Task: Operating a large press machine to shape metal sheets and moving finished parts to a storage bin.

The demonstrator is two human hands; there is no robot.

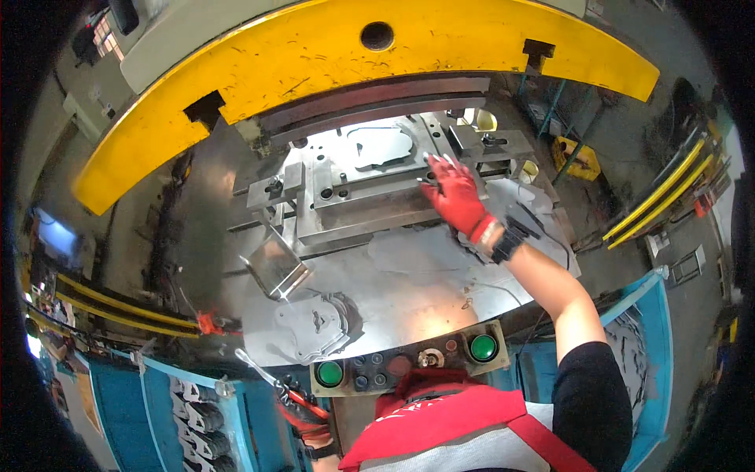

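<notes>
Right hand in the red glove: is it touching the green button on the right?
Apart. The head view plainly shows metal tabletop between the right hand and the right green button.

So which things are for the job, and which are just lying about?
For the job, it seems:
right hand, open near the metal block
left hand, holding a tool
pale metal piece on the block
flat metal pieces on the table

Probably just around:
yellow box
yellow bars, far right

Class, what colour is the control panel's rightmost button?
The rightmost button is green, clearest in the head view.
</notes>
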